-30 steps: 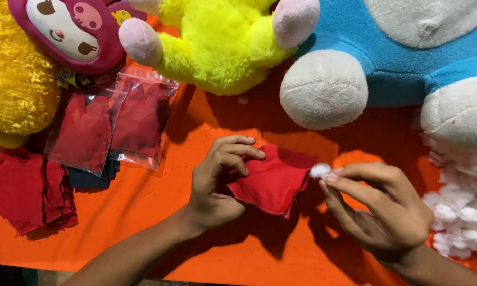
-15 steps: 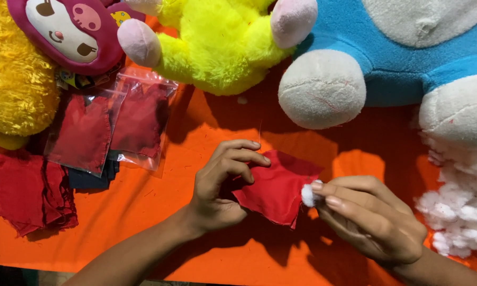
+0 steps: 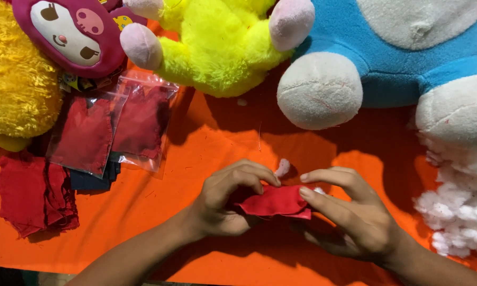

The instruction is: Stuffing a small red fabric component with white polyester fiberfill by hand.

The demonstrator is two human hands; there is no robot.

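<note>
Red pouch [image 3: 278,202] sits pinched between left hand [image 3: 228,204] and right hand [image 3: 352,214].

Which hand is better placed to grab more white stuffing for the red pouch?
Probably the right hand. The stuffing pile lies at the right edge of the orange cloth, on that hand's side. The left hand grips the red pouch and sits farther from the pile.
</note>
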